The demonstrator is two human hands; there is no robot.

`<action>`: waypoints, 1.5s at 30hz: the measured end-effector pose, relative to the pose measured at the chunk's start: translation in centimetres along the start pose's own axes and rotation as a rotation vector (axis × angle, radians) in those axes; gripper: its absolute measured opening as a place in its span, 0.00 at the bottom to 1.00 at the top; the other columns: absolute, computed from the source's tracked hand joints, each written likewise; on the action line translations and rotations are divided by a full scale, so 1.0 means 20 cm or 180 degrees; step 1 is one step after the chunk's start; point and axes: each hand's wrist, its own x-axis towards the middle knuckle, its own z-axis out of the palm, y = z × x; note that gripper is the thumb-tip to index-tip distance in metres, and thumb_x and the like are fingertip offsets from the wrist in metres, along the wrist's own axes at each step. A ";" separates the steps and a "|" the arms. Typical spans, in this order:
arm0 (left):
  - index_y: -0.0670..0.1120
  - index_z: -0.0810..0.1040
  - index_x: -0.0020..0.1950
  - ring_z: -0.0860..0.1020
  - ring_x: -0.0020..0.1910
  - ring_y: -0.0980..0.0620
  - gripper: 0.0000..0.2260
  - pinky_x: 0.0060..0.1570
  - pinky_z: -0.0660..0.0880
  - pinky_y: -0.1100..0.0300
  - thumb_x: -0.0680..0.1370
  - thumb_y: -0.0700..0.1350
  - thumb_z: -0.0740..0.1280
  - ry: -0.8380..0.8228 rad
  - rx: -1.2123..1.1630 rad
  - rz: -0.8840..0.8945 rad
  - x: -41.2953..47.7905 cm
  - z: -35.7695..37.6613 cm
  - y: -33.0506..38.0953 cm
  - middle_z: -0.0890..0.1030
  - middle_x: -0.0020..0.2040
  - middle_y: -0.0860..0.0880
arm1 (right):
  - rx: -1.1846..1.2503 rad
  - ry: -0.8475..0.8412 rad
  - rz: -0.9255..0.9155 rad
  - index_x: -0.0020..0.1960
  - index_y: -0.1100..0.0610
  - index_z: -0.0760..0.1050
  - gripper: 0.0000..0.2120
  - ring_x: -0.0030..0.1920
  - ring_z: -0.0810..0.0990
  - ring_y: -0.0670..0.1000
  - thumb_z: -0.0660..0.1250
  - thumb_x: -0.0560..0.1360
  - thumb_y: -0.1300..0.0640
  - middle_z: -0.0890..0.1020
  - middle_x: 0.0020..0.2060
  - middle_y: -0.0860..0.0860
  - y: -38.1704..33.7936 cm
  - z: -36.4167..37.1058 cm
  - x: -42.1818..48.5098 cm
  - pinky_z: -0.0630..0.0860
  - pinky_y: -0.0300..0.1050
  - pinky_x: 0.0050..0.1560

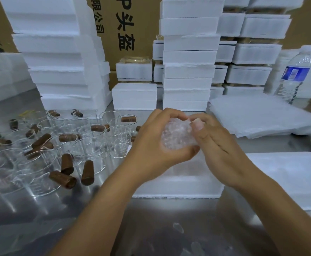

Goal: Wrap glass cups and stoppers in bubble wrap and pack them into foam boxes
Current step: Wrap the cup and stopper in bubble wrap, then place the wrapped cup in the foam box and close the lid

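A bubble-wrapped bundle (pixel 176 136) is held above an open foam box (pixel 180 183) at the table's middle. My left hand (pixel 151 145) cups the bundle from the left and below. My right hand (pixel 217 143) presses against its right side, the thumb pinching the wrap at the top. What the wrap holds is hidden. Several clear glass cups (pixel 88 150) and brown stoppers (pixel 87 172) are spread over the steel table to the left. A stack of bubble wrap sheets (pixel 261 117) lies at the right.
Tall stacks of white foam boxes (pixel 187 71) stand along the back, with more at the left (pixel 62 58). A foam lid (pixel 289 182) lies at the right front. A water bottle (pixel 293 74) stands at the far right. Cardboard cartons are behind.
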 end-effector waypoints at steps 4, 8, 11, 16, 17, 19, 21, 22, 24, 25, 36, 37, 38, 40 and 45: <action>0.60 0.72 0.51 0.74 0.49 0.62 0.21 0.43 0.70 0.73 0.65 0.49 0.79 -0.0029 0.0098 -0.0004 0.00 0.01 0.00 0.75 0.52 0.55 | 0.0202 0.0086 0.0239 0.44 0.49 0.80 0.25 0.54 0.76 0.40 0.48 0.76 0.39 0.80 0.46 0.39 0.01 -0.05 -0.01 0.72 0.38 0.58; 0.60 0.71 0.50 0.72 0.52 0.64 0.19 0.45 0.68 0.75 0.65 0.53 0.76 0.0187 -0.0024 -0.0063 -0.01 -0.01 0.01 0.73 0.53 0.61 | 0.0664 0.1358 0.0154 0.44 0.48 0.80 0.19 0.47 0.79 0.38 0.52 0.81 0.48 0.83 0.43 0.41 0.01 -0.09 0.02 0.69 0.25 0.47; 0.61 0.70 0.53 0.74 0.54 0.60 0.20 0.52 0.72 0.66 0.65 0.53 0.75 0.0233 -0.0162 -0.0074 -0.01 -0.01 0.02 0.73 0.55 0.60 | 0.0590 0.1582 0.0239 0.40 0.48 0.80 0.20 0.45 0.79 0.36 0.52 0.81 0.48 0.83 0.38 0.39 0.02 -0.09 0.01 0.68 0.23 0.44; 0.60 0.68 0.59 0.74 0.54 0.61 0.24 0.51 0.74 0.67 0.67 0.52 0.74 0.0258 -0.0239 -0.0024 -0.01 -0.01 0.02 0.72 0.57 0.63 | 0.0293 0.1192 -0.0162 0.44 0.43 0.78 0.15 0.51 0.78 0.39 0.53 0.79 0.45 0.81 0.45 0.38 0.01 -0.05 0.00 0.71 0.29 0.48; 0.60 0.68 0.59 0.74 0.54 0.61 0.24 0.51 0.74 0.67 0.68 0.51 0.74 0.0270 -0.0300 -0.0023 -0.01 -0.01 0.02 0.72 0.57 0.62 | 0.0186 0.1105 -0.0244 0.46 0.41 0.77 0.14 0.53 0.77 0.39 0.52 0.78 0.44 0.79 0.48 0.38 0.02 -0.05 0.00 0.70 0.28 0.49; 0.59 0.68 0.59 0.74 0.55 0.59 0.23 0.51 0.74 0.66 0.68 0.51 0.73 0.0226 -0.0351 0.0031 -0.01 0.00 0.02 0.72 0.57 0.60 | -0.0036 0.0855 -0.0248 0.48 0.35 0.74 0.13 0.58 0.73 0.38 0.50 0.76 0.40 0.75 0.54 0.37 0.02 -0.04 0.00 0.68 0.27 0.53; 0.60 0.68 0.57 0.76 0.55 0.54 0.21 0.52 0.76 0.59 0.69 0.49 0.73 0.0099 -0.0391 0.0157 -0.01 0.01 0.03 0.74 0.57 0.54 | -0.0276 0.0550 -0.0143 0.43 0.30 0.73 0.15 0.63 0.68 0.39 0.47 0.74 0.35 0.70 0.58 0.34 0.03 -0.02 -0.01 0.66 0.33 0.59; 0.61 0.69 0.54 0.77 0.54 0.51 0.20 0.51 0.77 0.55 0.69 0.48 0.74 0.0050 -0.0433 0.0201 -0.01 0.02 0.03 0.74 0.56 0.50 | -0.0383 0.0438 -0.0108 0.41 0.28 0.72 0.16 0.65 0.67 0.41 0.46 0.74 0.33 0.68 0.58 0.33 0.04 -0.01 -0.01 0.65 0.39 0.63; 0.61 0.68 0.50 0.77 0.51 0.52 0.18 0.48 0.76 0.58 0.69 0.47 0.74 0.0067 -0.0384 0.0291 -0.01 0.02 0.03 0.74 0.53 0.48 | -0.0526 0.0317 -0.0066 0.41 0.24 0.71 0.16 0.68 0.65 0.43 0.44 0.72 0.30 0.66 0.60 0.32 0.05 -0.01 -0.01 0.63 0.49 0.67; 0.60 0.68 0.48 0.76 0.50 0.56 0.18 0.46 0.73 0.65 0.68 0.47 0.74 0.0117 -0.0271 0.0358 -0.01 0.03 0.03 0.74 0.51 0.49 | -0.0568 0.0279 -0.0048 0.41 0.23 0.71 0.17 0.68 0.64 0.43 0.43 0.72 0.28 0.66 0.61 0.33 0.05 -0.02 0.00 0.63 0.52 0.68; 0.58 0.71 0.32 0.73 0.38 0.64 0.13 0.37 0.67 0.75 0.60 0.55 0.76 0.0722 -0.0664 -0.0230 0.01 -0.01 0.03 0.72 0.43 0.55 | 0.0348 0.1310 0.0110 0.52 0.45 0.75 0.07 0.47 0.77 0.37 0.58 0.80 0.50 0.79 0.46 0.40 0.05 -0.07 0.01 0.70 0.27 0.49; 0.58 0.72 0.30 0.74 0.39 0.63 0.13 0.38 0.68 0.74 0.59 0.55 0.77 0.0714 -0.0742 -0.0267 0.01 -0.02 0.03 0.72 0.44 0.54 | 0.0521 0.1291 0.0215 0.51 0.46 0.76 0.07 0.44 0.78 0.38 0.59 0.80 0.51 0.80 0.44 0.41 0.05 -0.07 0.02 0.71 0.28 0.48; 0.58 0.73 0.29 0.75 0.41 0.61 0.14 0.40 0.69 0.73 0.59 0.54 0.80 0.0664 -0.0747 -0.0282 0.02 -0.02 0.03 0.73 0.45 0.54 | 0.0711 0.1270 0.0309 0.50 0.47 0.76 0.06 0.41 0.79 0.40 0.60 0.79 0.52 0.81 0.41 0.42 0.05 -0.07 0.02 0.73 0.30 0.46; 0.56 0.74 0.29 0.77 0.45 0.58 0.13 0.44 0.72 0.69 0.61 0.52 0.78 0.0461 -0.0716 -0.0296 0.02 -0.02 0.02 0.75 0.47 0.53 | 0.1033 0.1201 0.0511 0.47 0.49 0.77 0.06 0.38 0.80 0.42 0.62 0.78 0.53 0.81 0.36 0.42 0.04 -0.08 0.03 0.77 0.36 0.44; 0.56 0.76 0.33 0.77 0.44 0.58 0.09 0.46 0.71 0.64 0.63 0.56 0.74 0.0143 -0.0515 -0.0360 0.01 -0.03 0.01 0.76 0.45 0.55 | 0.1361 0.0947 0.0836 0.43 0.50 0.79 0.06 0.42 0.81 0.51 0.65 0.76 0.54 0.83 0.37 0.48 0.05 -0.12 0.02 0.79 0.53 0.49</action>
